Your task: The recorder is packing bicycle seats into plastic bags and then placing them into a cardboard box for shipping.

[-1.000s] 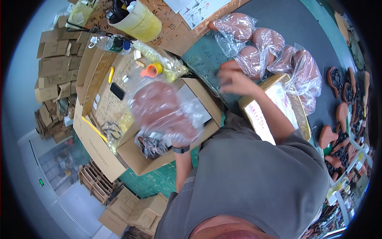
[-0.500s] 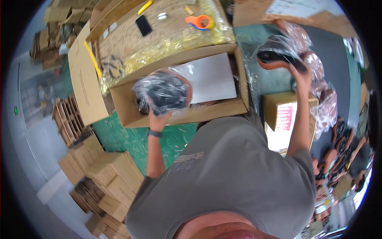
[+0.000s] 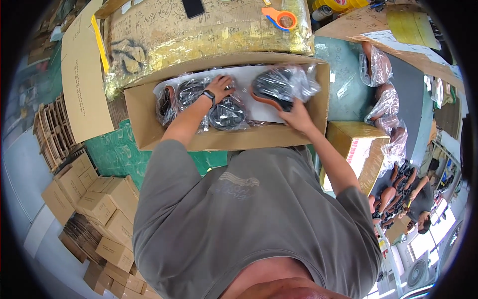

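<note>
Cardboard everywhere on this packing table, and the open cardboard box (image 3: pixel 224 139) in the middle is where it's all happening. Biggest risk, I'd say, is the slippery plastic. The bagged black part (image 3: pixel 281 87) going in at the right end of the box is gripped only from below by the right hand (image 3: pixel 298 115), and the loose film bunches up toward the box's right wall. If that grip is mostly film and not the part itself, the thing could slide out and land crooked, or on top of its neighbours rather than beside them. The other worry is crowding: the bagged parts already in the box (image 3: pixel 226 112) sit packed close along the left half, so pushing one more in could shove the row out of line or crease the white sheet (image 3: pixel 259 112) lining the box bottom.

Hands: the left hand (image 3: pixel 220 87) is spread fairly flat, fingers open, pressing down on the bags in the left half of the box, not closed around anything. The right hand is curled, clasping the underside of the bagged part at the right end of the box, just above the white sheet.

An orange tape dispenser (image 3: pixel 281 20) lies beyond the box's far side on a wrapped carton (image 3: pixel 199 40), and more bagged brown pieces (image 3: pixel 383 104) trail off to the right of the box.
</note>
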Tool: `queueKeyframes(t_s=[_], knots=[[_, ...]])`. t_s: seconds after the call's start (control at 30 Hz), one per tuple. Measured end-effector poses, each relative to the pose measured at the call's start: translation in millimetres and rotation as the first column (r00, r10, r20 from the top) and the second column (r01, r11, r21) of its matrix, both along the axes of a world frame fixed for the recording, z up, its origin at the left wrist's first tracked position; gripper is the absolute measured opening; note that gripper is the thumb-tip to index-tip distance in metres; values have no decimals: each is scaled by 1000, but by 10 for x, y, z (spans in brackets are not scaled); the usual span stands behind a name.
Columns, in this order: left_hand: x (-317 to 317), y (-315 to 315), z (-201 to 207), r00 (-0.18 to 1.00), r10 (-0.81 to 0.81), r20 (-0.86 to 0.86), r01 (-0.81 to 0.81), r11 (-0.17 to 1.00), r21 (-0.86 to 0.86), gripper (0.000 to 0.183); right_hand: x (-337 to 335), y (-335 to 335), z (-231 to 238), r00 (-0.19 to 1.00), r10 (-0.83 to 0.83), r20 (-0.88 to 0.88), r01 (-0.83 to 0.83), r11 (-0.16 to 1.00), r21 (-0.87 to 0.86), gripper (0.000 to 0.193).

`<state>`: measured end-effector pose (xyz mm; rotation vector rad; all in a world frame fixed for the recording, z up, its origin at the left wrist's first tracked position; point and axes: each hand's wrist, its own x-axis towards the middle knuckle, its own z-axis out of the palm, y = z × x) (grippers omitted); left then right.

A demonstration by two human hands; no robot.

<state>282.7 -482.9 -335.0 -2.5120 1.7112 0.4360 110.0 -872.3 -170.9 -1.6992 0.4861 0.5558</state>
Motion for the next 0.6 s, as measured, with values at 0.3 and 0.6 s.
queueKeyframes(t_s=[0.3, 0.6], knots=[[-1141, -349, 914, 718, 694, 39, -690, 705, 161, 75, -98, 638, -1584, 606, 777, -168, -793, 574, -206, 92], [-2315, -1742, 2344, 395, 903, -171, -901, 344, -266, 87, 991, -4195, -399, 820, -162, 549, 570, 131, -811, 103]])
